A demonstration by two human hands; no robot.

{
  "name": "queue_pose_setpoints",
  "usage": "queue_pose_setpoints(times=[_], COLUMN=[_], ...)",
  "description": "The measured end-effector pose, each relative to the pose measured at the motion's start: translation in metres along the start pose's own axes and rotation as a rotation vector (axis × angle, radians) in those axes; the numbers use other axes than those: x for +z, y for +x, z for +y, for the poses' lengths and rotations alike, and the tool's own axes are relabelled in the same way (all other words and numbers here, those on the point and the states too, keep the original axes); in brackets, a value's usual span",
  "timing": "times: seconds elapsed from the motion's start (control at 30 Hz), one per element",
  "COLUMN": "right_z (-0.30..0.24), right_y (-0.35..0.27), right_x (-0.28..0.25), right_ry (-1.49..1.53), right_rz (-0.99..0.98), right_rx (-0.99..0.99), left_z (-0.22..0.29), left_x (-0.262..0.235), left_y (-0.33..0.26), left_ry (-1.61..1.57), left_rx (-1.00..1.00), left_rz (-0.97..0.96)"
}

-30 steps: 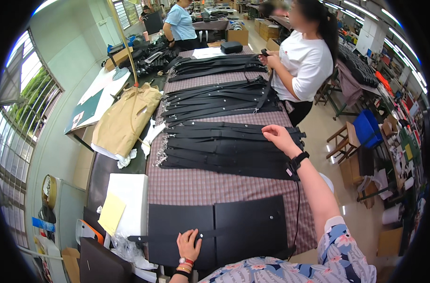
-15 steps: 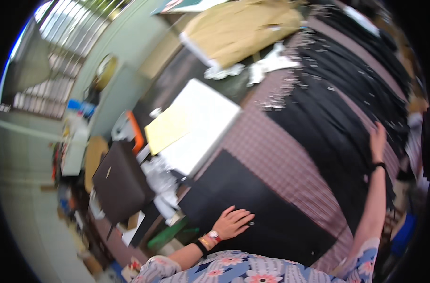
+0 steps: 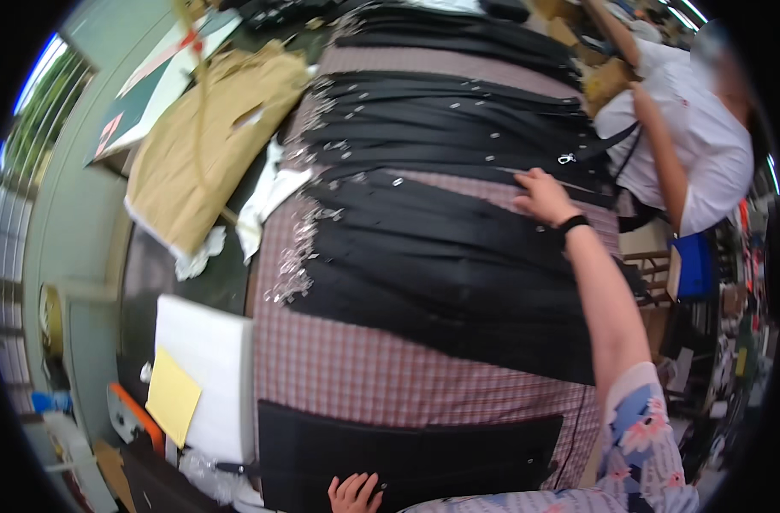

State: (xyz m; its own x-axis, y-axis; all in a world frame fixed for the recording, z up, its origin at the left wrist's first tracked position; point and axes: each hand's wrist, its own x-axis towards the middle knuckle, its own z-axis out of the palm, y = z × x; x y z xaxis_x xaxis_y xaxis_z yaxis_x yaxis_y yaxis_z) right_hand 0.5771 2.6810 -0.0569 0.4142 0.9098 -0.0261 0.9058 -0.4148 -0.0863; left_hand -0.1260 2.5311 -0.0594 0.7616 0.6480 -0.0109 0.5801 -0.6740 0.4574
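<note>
My left hand (image 3: 356, 494) lies flat at the near edge of a black rectangular sheet (image 3: 407, 453), fingers spread. My right hand (image 3: 546, 198) reaches out over rows of long black straps (image 3: 441, 256) with small metal clasps at their left ends. Its fingers are apart, the fingertips beside the edge of the middle row; I see nothing held in them. Metal clasps (image 3: 296, 274) cluster along the left side of the nearest row. The straps lie on a pinkish checked cloth (image 3: 339, 363).
On the left are a white block (image 3: 206, 359) with a yellow paper (image 3: 174, 395) and a large brown paper piece (image 3: 219, 145). At the right, another person in a white top (image 3: 681, 128) stands beside a strap with a metal hook (image 3: 566, 159). A blue bin (image 3: 694, 265) stands below.
The view has turned, bringing the strap rows before me and the other person into sight. My right hand remains over the straps, its fingers now pointing left. My left hand still rests on the black sheet.
</note>
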Motion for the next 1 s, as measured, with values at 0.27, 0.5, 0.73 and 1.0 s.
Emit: queue_pose_setpoints(times=[0.27, 0.5, 0.73, 1.0], right_z=[-0.010, -0.027, -0.104, -0.184], right_y=[-0.023, -0.077, -0.251, -0.483], right_x=[0.010, -0.106, -0.221, -0.123], right_ry=[-0.176, 0.494, 0.557, 0.181], right_rz=[0.109, 0.281, 0.177, 0.139], right_rx=[-0.038, -0.197, -0.441, -0.622], left_z=[0.005, 0.013, 0.084, 0.167], left_x=[-0.010, -0.018, -0.038, 0.015], left_y=[0.002, 0.006, 0.057, 0.114], left_ry=[0.009, -0.043, -0.418, -2.068], left_rx=[0.002, -0.001, 0.059, -0.500], left_rz=[0.005, 0.030, 0.176, -0.503])
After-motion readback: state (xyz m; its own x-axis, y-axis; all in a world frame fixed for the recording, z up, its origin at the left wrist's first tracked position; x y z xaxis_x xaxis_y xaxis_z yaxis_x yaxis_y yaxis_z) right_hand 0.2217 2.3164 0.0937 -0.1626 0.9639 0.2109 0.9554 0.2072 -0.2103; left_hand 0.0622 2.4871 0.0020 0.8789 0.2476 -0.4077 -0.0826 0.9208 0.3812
